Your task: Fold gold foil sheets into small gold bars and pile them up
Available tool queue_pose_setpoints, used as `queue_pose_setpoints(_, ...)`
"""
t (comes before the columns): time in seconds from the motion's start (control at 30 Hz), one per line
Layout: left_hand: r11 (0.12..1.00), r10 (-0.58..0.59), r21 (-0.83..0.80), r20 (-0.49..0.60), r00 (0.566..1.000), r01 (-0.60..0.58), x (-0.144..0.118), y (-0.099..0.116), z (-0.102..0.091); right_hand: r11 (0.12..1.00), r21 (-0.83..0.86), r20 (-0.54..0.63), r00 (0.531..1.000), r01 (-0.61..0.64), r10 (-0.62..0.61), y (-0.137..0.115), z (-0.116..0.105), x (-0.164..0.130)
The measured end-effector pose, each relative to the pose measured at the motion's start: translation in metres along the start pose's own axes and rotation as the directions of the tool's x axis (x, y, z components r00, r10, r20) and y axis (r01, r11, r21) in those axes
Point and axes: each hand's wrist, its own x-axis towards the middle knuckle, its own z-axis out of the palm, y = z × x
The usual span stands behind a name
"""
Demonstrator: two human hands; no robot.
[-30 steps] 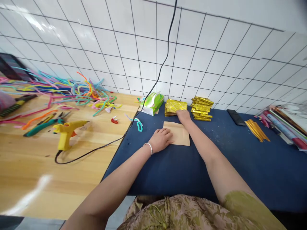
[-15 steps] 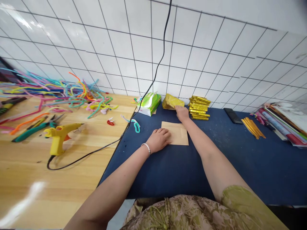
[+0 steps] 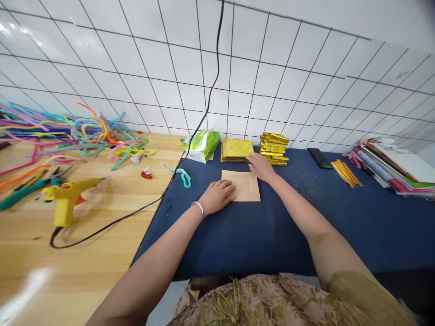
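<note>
Resting left grip (image 3: 216,196) flat on tan card's (image 3: 247,188) left side, grasping nothing, over blue surface (image 3: 234,244). With right grip (image 3: 261,167), beyond card, touching near right corner of gold stack (image 3: 237,148); not making out whether pinching. Seeing green packet (image 3: 205,147) left of stack, gold strips (image 3: 273,147) right, tiled wall (image 3: 282,74) behind.

White wall (image 3: 147,63), dark grid lines (image 3: 231,55); pale wooden tabletop (image 3: 98,267), light glare (image 3: 27,292), beside dark-blue tabletop (image 3: 238,240).

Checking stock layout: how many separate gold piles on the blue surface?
3: flat gold stack by the right hand; pile of narrow gold pieces just right of that stack; gold strips right of the black phone. Any behind these would be hidden.
</note>
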Motion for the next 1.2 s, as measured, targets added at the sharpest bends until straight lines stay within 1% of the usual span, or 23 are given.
queue_pose_setpoints(0.03, 1.000, 0.001, -0.003, -0.002, 1.000, -0.001, 0.000, 0.000, 0.001, 1.000, 0.029, 0.012, 1.000, -0.002, 0.002, 0.002, 0.000, -0.015)
queue_pose_setpoints(0.17, 1.000, -0.009, -0.002, -0.023, 1.000, 0.009, 0.002, 0.002, 0.006, 0.995, 0.097, 0.144, 0.990, -0.010, -0.004, 0.004, 0.001, -0.070)
queue_pose_setpoints(0.23, 1.000, -0.024, 0.005, -0.035, 0.999, 0.024, 0.004, 0.005, 0.008, 0.997, 0.083, 0.180, 0.984, -0.011, -0.005, 0.001, -0.001, -0.088)
queue_pose_setpoints(0.33, 0.999, -0.036, 0.014, -0.026, 0.999, 0.036, 0.007, 0.009, 0.009, 0.997, 0.079, 0.220, 0.975, 0.004, -0.022, -0.002, -0.009, -0.102)
queue_pose_setpoints(0.47, 0.999, -0.031, 0.018, 0.018, 0.999, 0.031, 0.017, 0.007, 0.006, 0.992, 0.112, 0.252, 0.964, 0.060, -0.087, -0.004, -0.024, -0.109)
queue_pose_setpoints(0.57, 0.999, -0.042, 0.017, 0.045, 0.998, 0.041, 0.030, 0.001, 0.005, 0.990, 0.114, 0.238, 0.965, 0.081, -0.106, -0.007, -0.029, -0.110)
queue_pose_setpoints(0.67, 0.999, -0.039, -0.010, 0.066, 0.997, 0.040, 0.042, -0.008, 0.005, 0.993, 0.090, 0.204, 0.974, 0.076, -0.093, -0.009, -0.025, -0.107)
queue_pose_setpoints(0.77, 0.999, 0.021, -0.048, 0.093, 0.995, -0.017, 0.047, -0.016, 0.006, 0.992, 0.100, 0.184, 0.978, 0.081, -0.098, -0.007, -0.016, -0.104)
queue_pose_setpoints(0.83, 0.996, 0.066, -0.065, 0.116, 0.991, -0.059, 0.046, -0.021, 0.005, 0.986, 0.144, 0.169, 0.980, 0.081, -0.105, -0.003, -0.008, -0.103)
queue_pose_setpoints(0.93, 0.991, 0.101, -0.096, 0.141, 0.985, -0.088, 0.043, -0.026, 0.005, 0.967, 0.248, 0.118, 0.989, 0.058, -0.090, 0.005, 0.001, -0.101)
queue_pose_setpoints(1.0, 0.986, 0.107, -0.144, 0.127, 0.986, -0.089, 0.042, -0.030, 0.005, 0.943, 0.331, 0.076, 0.995, 0.040, -0.069, 0.010, 0.006, -0.099)
queue_pose_setpoints(1.1, 0.961, 0.096, -0.266, 0.077, 0.992, -0.073, 0.043, -0.034, 0.007, 0.891, 0.453, 0.032, 0.999, 0.024, -0.044, 0.016, 0.010, -0.098)
queue_pose_setpoints(1.2, 0.915, 0.037, -0.403, 0.047, 0.998, -0.015, 0.043, -0.036, 0.005, 0.823, 0.566, 0.001, 0.999, 0.039, -0.048, 0.014, 0.008, -0.099)
